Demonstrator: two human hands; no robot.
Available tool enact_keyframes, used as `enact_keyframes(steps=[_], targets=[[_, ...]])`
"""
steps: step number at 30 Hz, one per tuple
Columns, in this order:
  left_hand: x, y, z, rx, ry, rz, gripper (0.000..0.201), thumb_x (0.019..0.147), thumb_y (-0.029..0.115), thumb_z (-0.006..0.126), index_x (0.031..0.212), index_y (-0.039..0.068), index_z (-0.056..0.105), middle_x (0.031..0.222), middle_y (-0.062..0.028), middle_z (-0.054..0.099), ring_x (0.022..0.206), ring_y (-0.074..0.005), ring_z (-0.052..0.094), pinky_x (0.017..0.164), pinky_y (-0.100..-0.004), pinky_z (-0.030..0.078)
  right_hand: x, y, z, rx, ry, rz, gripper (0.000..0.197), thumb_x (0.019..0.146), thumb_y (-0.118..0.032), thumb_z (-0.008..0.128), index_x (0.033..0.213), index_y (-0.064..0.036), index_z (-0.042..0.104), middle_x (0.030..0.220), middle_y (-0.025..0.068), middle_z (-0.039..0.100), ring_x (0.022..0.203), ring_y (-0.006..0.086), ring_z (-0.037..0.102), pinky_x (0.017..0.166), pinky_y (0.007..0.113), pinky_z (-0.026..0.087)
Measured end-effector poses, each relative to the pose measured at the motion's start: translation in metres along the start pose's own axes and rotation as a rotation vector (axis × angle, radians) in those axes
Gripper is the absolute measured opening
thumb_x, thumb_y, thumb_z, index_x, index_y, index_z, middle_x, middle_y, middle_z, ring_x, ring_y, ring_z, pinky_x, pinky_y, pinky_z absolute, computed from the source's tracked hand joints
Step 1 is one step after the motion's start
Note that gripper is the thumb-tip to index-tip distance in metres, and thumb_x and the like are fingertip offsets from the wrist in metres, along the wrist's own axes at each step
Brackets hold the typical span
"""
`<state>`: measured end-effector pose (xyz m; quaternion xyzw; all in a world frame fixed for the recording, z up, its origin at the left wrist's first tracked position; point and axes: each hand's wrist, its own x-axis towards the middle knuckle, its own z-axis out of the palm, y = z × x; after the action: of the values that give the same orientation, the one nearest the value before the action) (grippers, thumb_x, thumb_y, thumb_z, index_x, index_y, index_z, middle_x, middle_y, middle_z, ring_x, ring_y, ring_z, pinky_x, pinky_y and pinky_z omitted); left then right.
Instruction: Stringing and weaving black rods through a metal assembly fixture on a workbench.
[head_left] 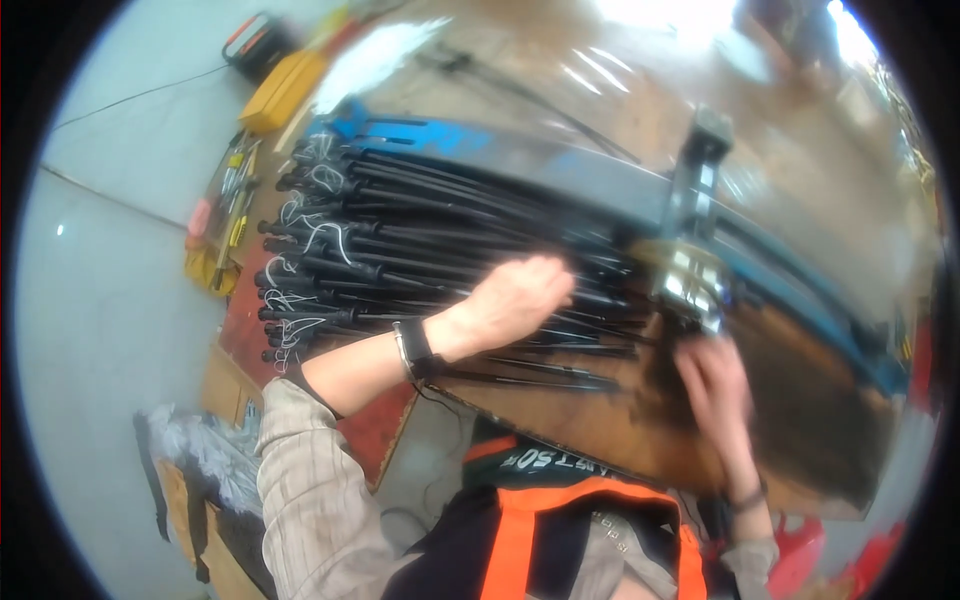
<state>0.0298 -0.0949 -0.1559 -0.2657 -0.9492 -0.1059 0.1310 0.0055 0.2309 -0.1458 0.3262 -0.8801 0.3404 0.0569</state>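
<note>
A thick row of long black rods [400, 235] lies across the bench, with thicker black ends and loose white wires [325, 230] at the left. My left hand [525, 300] is over the middle of the rods, its fingers curled closed; what they hold, if anything, is hidden. A dark band sits on that wrist. To the right stands a metal fixture [690, 285] with shiny faces and an upright dark arm. Just below the fixture is my right hand [718, 385], smeared by motion, so its grip is unclear.
A steel beam [560, 160] with blue paint runs behind the rods and on to the right. The wooden bench top [590, 420] ends near my body. Leftward are a yellow case [283, 92], hand tools [235, 190] and a cardboard box [232, 385]. Red plastic [795, 555] shows lower right.
</note>
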Motion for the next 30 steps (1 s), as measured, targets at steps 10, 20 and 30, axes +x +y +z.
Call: enact_keyframes(steps=[10,20,30], targets=[[0.014,0.046,-0.023,-0.134,-0.105,0.075,0.023,0.091,0.020,0.063,0.112,0.011,0.061,0.075,-0.0084,0.058,0.064,-0.0249,0.066,0.049,-0.0356,0.053,-0.014,0.007,0.012,0.325,-0.159,0.233,0.020,0.087,-0.005,0.062,0.105,-0.0026,0.072,0.070,0.0116,0.061,0.069,0.0243,0.060,0.066,0.035,0.048],[0.042,0.082,-0.034,-0.185,-0.274,0.085,0.014,0.092,0.024,0.061,0.099,0.012,0.063,0.067,-0.0091,0.060,0.060,-0.0291,0.065,0.049,-0.0411,0.052,-0.041,0.000,0.011,0.233,0.136,0.047,0.031,0.080,-0.001,0.066,0.111,-0.0032,0.071,0.073,0.0083,0.062,0.069,0.0250,0.058,0.065,0.036,0.048],[0.114,0.100,-0.068,-0.406,-0.735,-0.053,0.017,0.098,0.018,0.052,0.099,0.005,0.064,0.078,-0.0230,0.066,0.076,-0.0401,0.067,0.063,-0.0472,0.050,-0.037,0.036,-0.015,0.076,0.535,-0.345,0.048,0.076,-0.001,0.064,0.123,-0.0076,0.066,0.103,0.0051,0.069,0.084,0.0262,0.063,0.075,0.038,0.054]])
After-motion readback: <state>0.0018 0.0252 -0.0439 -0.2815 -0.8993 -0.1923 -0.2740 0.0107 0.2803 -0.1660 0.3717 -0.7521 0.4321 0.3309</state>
